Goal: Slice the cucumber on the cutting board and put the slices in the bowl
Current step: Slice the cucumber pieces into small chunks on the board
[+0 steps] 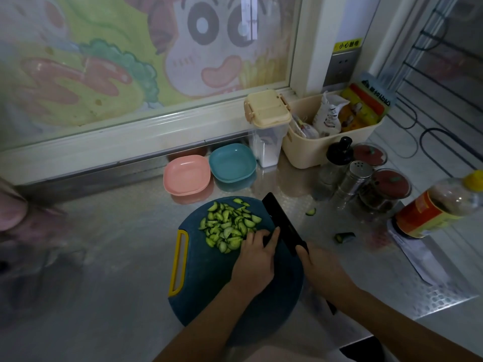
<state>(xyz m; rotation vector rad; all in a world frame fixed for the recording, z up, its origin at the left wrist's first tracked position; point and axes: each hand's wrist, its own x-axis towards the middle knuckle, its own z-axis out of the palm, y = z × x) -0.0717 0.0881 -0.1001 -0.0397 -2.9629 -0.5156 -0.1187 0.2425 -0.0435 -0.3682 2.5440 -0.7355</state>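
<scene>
Right grip (321, 267) clenches the knife (282, 223) over the board (235, 296). Left grip (257, 257) touches the slices (227, 228) beside the blade; I cannot tell whether it grasps any.

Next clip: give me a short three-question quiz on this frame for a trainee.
1. True or false: the pink bowl and the blue bowl hold no cucumber.
2. The right hand grips: A a spoon, B a black knife, C a peeler.
3. Fill in: the cucumber slices lie on a cutting board with a ___ handle.
Key: 1 true; 2 B; 3 yellow.
</scene>
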